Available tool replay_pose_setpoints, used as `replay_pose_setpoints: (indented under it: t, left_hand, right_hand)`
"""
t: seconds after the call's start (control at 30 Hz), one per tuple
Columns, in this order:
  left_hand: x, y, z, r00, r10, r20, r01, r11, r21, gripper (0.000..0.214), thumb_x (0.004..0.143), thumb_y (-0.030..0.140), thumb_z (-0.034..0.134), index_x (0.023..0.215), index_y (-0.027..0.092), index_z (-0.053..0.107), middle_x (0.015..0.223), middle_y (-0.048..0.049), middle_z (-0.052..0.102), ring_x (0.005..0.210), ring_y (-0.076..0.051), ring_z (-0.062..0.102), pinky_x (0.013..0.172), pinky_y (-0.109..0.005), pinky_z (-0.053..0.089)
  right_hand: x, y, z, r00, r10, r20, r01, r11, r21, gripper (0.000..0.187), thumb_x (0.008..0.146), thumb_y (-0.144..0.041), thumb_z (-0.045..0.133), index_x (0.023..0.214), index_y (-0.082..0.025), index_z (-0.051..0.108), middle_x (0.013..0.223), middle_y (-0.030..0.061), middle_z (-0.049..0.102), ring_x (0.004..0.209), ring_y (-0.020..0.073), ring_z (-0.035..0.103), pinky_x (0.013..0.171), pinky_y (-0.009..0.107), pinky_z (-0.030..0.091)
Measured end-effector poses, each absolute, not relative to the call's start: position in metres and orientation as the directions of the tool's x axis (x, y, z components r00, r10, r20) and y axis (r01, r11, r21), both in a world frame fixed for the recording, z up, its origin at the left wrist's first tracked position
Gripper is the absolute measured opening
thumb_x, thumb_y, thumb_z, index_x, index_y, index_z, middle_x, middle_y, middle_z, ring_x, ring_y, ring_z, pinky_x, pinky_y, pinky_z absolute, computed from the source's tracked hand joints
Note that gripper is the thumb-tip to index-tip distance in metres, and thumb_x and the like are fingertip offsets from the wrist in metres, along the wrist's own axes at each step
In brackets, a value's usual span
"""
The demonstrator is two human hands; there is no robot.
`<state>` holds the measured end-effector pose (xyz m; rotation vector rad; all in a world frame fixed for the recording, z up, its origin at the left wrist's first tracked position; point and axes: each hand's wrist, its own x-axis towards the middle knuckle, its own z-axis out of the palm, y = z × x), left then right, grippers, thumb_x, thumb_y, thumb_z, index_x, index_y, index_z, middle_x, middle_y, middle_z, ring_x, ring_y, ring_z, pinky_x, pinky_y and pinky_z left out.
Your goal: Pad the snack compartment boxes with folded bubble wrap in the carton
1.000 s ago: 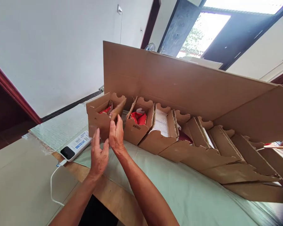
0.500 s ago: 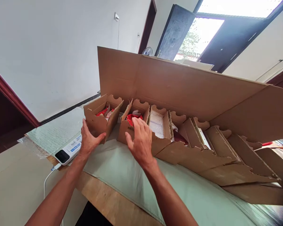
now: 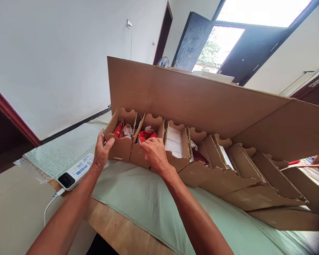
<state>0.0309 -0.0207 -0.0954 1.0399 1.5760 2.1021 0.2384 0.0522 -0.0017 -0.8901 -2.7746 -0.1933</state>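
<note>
The leftmost cardboard box [image 3: 119, 150] has a scalloped rim and holds red packets [image 3: 118, 130] and a pinkish clear packet [image 3: 127, 131]. My left hand [image 3: 102, 150] grips its front left corner, thumb at the front, fingers partly hidden along the side. Right beside it stands a second cardboard box [image 3: 138, 154] with a red packet [image 3: 146, 135] inside. Over that box's front rim, my right hand [image 3: 156, 154] is closed, its fingertips partly hidden near the red packet.
More cardboard boxes run rightward; one holds bubble wrap [image 3: 173, 141], another a dark red item [image 3: 200, 157]. A tall cardboard panel [image 3: 191, 95] stands behind. A white power bank [image 3: 76, 173] with a cable lies left on the green-covered table [image 3: 138, 191].
The leftmost box has turned and shifted right, closing the gap to the second box. My right hand has lowered from above the second box onto its front rim.
</note>
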Motion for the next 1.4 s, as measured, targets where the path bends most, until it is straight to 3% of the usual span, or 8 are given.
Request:
replay_pose_setpoints:
  t: [0.17,0.33,0.5,0.7,0.8,0.9,1.03,1.4]
  left_hand:
    - [0.017,-0.003,-0.078,-0.7,0.664,0.262,0.08,-0.291,0.953,0.049,0.07,0.045,0.072,0.108,0.014,0.067,0.098,-0.005,0.071,0.089,-0.021,0.065,0.082,-0.031,0.052]
    - [0.006,0.011,-0.074,-0.689,0.69,0.222,0.021,-0.287,0.958,0.049,0.063,0.045,0.07,0.101,0.014,0.066,0.09,-0.0022,0.069,0.078,-0.018,0.062,0.072,-0.029,0.05]
    - [0.003,0.009,-0.067,-0.691,0.687,0.225,0.048,-0.266,0.963,0.051,0.062,0.046,0.072,0.101,0.014,0.066,0.096,-0.0046,0.07,0.089,-0.022,0.064,0.083,-0.034,0.052]
    - [0.03,-0.032,-0.096,-0.795,0.512,0.325,0.221,-0.255,0.941,0.074,0.076,0.047,0.071,0.141,0.019,0.049,0.144,-0.015,0.056,0.136,-0.032,0.051,0.114,-0.047,0.038]
    - [0.047,-0.047,-0.119,-0.825,0.435,0.361,0.304,-0.196,0.932,0.079,0.081,0.046,0.07,0.15,0.02,0.041,0.153,-0.0178,0.047,0.142,-0.035,0.046,0.118,-0.053,0.033]
    - [0.053,-0.044,-0.133,-0.844,0.436,0.313,0.272,-0.157,0.95,0.08,0.081,0.047,0.07,0.15,0.021,0.041,0.154,-0.0182,0.046,0.143,-0.036,0.045,0.118,-0.055,0.033]
    - [0.048,-0.032,-0.141,-0.836,0.463,0.294,0.255,-0.147,0.956,0.087,0.079,0.048,0.072,0.152,0.016,0.039,0.155,-0.0211,0.045,0.145,-0.037,0.043,0.12,-0.055,0.032]
    - [0.039,-0.019,-0.143,-0.807,0.521,0.28,0.217,-0.18,0.959,0.077,0.087,0.051,0.063,0.152,0.017,0.041,0.158,-0.0183,0.044,0.149,-0.033,0.039,0.123,-0.049,0.029]
  right_hand:
    - [0.242,0.054,-0.013,-0.816,0.464,0.344,0.511,0.858,0.057,0.021,0.097,-0.014,0.056,0.099,-0.02,0.076,0.098,0.0072,0.077,0.108,0.0249,0.057,0.098,0.042,0.033]
    - [0.229,0.055,-0.018,-0.791,0.502,0.351,0.553,0.831,0.057,0.02,0.096,-0.011,0.056,0.098,-0.018,0.075,0.096,0.0089,0.077,0.106,0.0261,0.058,0.094,0.041,0.036]
    - [0.232,0.042,-0.011,-0.76,0.5,0.415,0.562,0.826,0.035,0.021,0.094,-0.012,0.061,0.112,-0.016,0.071,0.111,0.0104,0.075,0.119,0.0286,0.056,0.1,0.041,0.037]
    - [0.317,0.025,-0.001,-0.508,0.463,0.726,0.632,0.773,-0.05,0.024,0.096,-0.022,0.06,0.12,-0.02,0.066,0.121,0.0095,0.071,0.117,0.0278,0.058,0.098,0.041,0.042]
    - [0.345,0.033,0.0,-0.494,0.549,0.675,0.722,0.691,-0.034,0.031,0.093,-0.024,0.063,0.124,-0.018,0.065,0.122,0.0122,0.071,0.115,0.0307,0.059,0.092,0.042,0.043]
    - [0.34,0.041,0.002,-0.571,0.668,0.478,0.77,0.638,0.028,0.036,0.089,-0.024,0.069,0.124,-0.016,0.066,0.116,0.0144,0.074,0.114,0.0329,0.06,0.092,0.043,0.041]
    - [0.322,0.046,0.005,-0.631,0.735,0.246,0.769,0.634,0.08,0.017,0.092,-0.019,0.064,0.106,-0.019,0.074,0.104,0.0118,0.078,0.105,0.0301,0.062,0.089,0.042,0.036]
    - [0.313,0.048,-0.013,-0.76,0.548,0.35,0.624,0.766,0.154,0.019,0.096,-0.013,0.058,0.098,-0.022,0.076,0.096,0.0053,0.078,0.106,0.0247,0.059,0.103,0.043,0.028]
